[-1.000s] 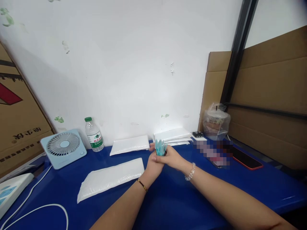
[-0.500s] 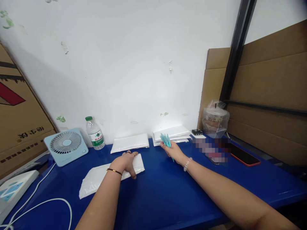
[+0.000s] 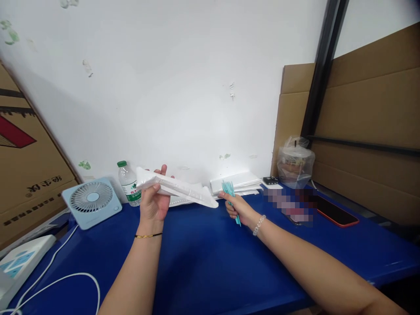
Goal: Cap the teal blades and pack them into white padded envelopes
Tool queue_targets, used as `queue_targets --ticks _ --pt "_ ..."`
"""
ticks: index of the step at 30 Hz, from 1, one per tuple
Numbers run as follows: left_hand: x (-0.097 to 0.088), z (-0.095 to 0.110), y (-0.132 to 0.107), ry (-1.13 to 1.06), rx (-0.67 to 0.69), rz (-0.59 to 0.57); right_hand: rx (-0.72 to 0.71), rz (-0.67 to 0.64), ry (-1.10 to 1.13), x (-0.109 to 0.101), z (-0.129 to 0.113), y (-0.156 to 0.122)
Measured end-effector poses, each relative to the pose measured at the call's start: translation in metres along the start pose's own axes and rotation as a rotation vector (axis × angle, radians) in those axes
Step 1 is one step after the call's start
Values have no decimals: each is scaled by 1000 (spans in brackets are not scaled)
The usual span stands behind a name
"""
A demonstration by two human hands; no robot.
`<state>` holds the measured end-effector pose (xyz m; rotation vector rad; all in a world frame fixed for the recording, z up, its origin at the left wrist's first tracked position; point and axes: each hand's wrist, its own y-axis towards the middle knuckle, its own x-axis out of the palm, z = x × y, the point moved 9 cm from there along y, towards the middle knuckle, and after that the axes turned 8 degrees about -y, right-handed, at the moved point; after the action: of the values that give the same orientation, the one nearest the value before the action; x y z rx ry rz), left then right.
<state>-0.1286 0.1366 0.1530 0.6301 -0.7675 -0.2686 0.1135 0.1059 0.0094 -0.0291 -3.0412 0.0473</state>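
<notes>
My left hand [image 3: 155, 199] grips a white plastic mailer bag [image 3: 179, 188], lifted above the table and tilted, its thumb on the near face. The bag's right end reaches close to my right hand [image 3: 236, 207]. That hand is closed round a bunch of thin, light teal strips [image 3: 229, 188], which stick out above and below the fist; their exact kind cannot be made out. Behind the raised bag, another flat white bag [image 3: 179, 201] lies by the wall, mostly hidden. Just beyond my right hand is a stack of white bags [image 3: 238, 181].
On the blue table [image 3: 203, 262] stand a light blue fan [image 3: 92, 202] and a green-capped water bottle [image 3: 127, 181] at left. A power strip [image 3: 24, 262] with white cables lies nearer. At right are a phone [image 3: 334, 211] and a bagged drink cup [image 3: 295, 164]; cardboard [image 3: 374, 131] rises behind.
My left hand has turned palm up and raised the white mailer bag off the table. My right hand still holds the teal strips in nearly the same place.
</notes>
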Motion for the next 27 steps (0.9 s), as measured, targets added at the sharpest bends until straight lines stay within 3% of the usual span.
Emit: queue_targets --ticks 4,7,9,10,11,12,13,14,17,19,21,22,25,27 --pt "-7 -17 -2 -48 -95 -32 57 -74 76 11 6 2" --pt "-34 -30 5 -6 -186 -4 -37 34 6 -6 -7 4" --pt "-73 -22 14 79 -117 210 -129 175 -127 -27 -23 3" --pt "-93 -9 16 145 -11 357 -164 239 -205 -38 -30 2" --pt "-105 4 14 229 113 467 -183 284 -279 -47 -36 1" --pt "-105 15 13 335 213 496 -184 307 -344 -53 -39 0" --pt "-93 19 13 463 264 431 -174 308 -394 -57 -40 1" --pt "-70 14 13 606 260 273 -158 295 -429 -59 -39 1" --pt "9 -57 -16 1078 -23 -446 -125 257 -469 -60 -35 3" --pt "33 -99 -51 1334 -154 -771 -122 226 -445 -56 -31 4" --pt "38 -121 -70 1502 -202 -881 -128 190 -415 -52 -29 4" --pt "37 -126 -73 1556 -213 -878 -130 180 -407 -51 -30 4" --pt "33 -122 -65 1596 -195 -753 -165 237 -375 -58 -44 -1" --pt "35 -112 -57 1561 -159 -678 -272 315 -251 -68 -69 -10"
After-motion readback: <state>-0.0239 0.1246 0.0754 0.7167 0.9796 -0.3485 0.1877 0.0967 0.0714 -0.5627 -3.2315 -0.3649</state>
